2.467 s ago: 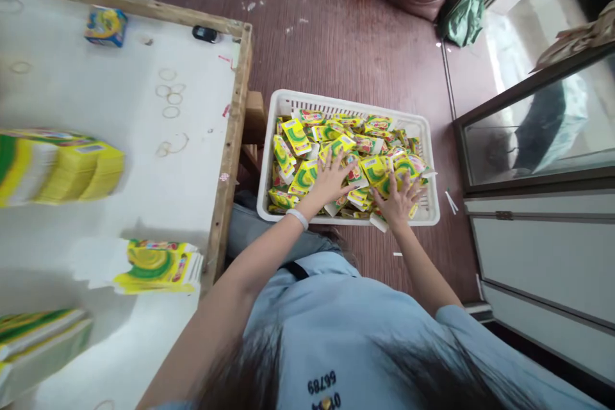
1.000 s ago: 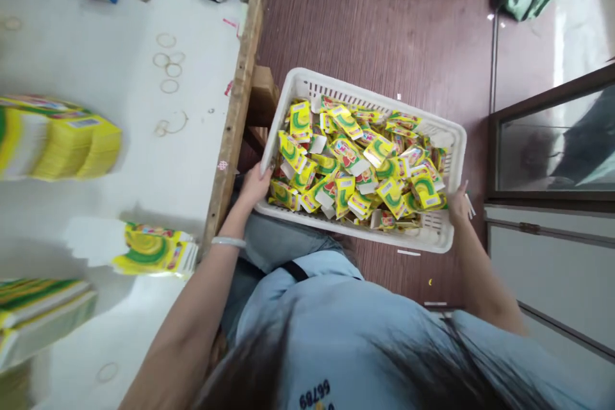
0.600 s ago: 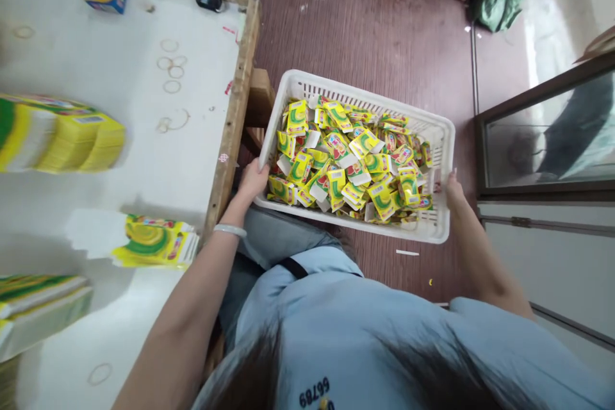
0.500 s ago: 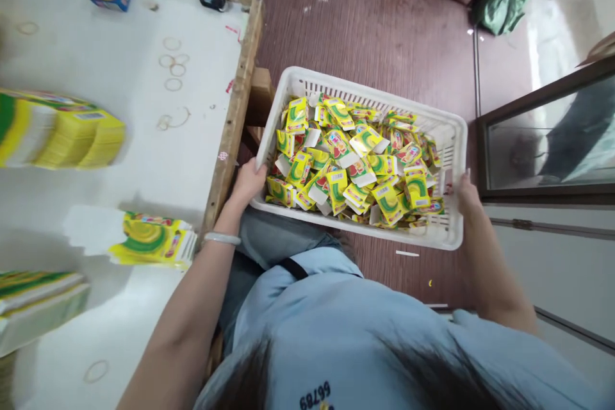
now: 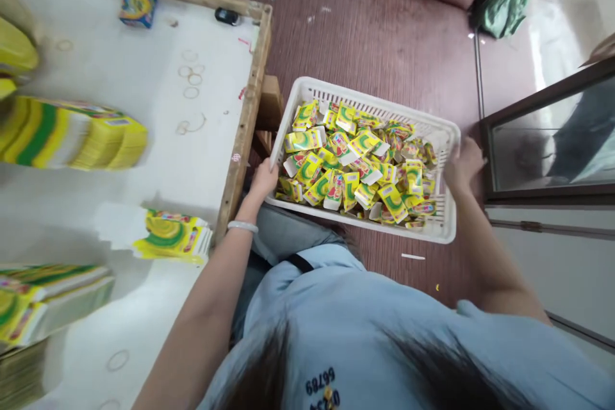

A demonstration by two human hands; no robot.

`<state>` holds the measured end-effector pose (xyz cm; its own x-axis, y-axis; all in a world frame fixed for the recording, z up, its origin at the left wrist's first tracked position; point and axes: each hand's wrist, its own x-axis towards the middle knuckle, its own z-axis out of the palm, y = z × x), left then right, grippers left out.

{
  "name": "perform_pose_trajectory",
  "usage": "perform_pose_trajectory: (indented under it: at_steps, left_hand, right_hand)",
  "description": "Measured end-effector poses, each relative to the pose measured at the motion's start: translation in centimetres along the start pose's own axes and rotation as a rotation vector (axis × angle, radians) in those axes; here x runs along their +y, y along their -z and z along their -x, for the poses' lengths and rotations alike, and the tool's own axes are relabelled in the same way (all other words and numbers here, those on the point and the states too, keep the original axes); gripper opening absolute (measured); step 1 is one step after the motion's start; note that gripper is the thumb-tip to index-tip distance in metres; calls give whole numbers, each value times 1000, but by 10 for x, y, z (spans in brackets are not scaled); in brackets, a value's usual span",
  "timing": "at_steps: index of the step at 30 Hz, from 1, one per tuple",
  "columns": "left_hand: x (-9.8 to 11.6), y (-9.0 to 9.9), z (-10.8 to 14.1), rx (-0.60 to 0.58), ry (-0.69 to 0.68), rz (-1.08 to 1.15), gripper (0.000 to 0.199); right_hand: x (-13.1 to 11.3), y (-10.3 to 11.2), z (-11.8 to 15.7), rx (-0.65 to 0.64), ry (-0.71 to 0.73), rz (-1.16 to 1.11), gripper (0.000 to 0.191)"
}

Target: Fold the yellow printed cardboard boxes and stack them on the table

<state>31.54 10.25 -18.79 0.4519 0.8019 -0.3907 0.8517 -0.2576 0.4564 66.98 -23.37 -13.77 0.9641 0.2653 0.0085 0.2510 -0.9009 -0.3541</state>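
Observation:
A white plastic basket (image 5: 379, 102) full of small yellow-and-green cardboard boxes (image 5: 353, 189) is in front of my body, beside the table. My left hand (image 5: 264, 180) grips the basket's left end, with its thumb over the rim. My right hand (image 5: 464, 163) is at the basket's right end, on the outer side of the rim. It is smeared by motion, and its fingers do not show clearly. Many of the little boxes lie jumbled at all angles, some with white flaps showing.
On the left stands a white table with a wooden edge (image 5: 247, 122). It bears rows of stacked yellow cartons (image 5: 108, 141), a flat carton bundle (image 5: 173, 234), a blue box (image 5: 138, 8), a dark small object (image 5: 227, 16) and rubber bands (image 5: 191, 73). A glass door (image 5: 552, 134) is to the right.
My right hand has shifted from its grip on the basket's right end to the rim's outer side, turning as it moves. The left hand keeps its hold. The view has shifted slightly left.

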Motion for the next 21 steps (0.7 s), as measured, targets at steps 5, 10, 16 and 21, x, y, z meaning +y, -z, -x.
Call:
perform_pose_trajectory:
  at_steps: [5,10,16,21]
  left_hand:
    - [-2,-2,3,16,-16,16,37]
    - [-2,0,3,9,-37,26,38]
    - [-1,-4,2,-4,-43,23,41]
    - [6,-3,1,-8,-37,13,44]
  right_hand:
    - [-119,-65,59,-228,894,209,70]
    - [-121,-95,61,-305,800,304,60]
    - [-12,-34,32,-27,204,183,64]
    - [58,0,49,-47,-253,330,47]
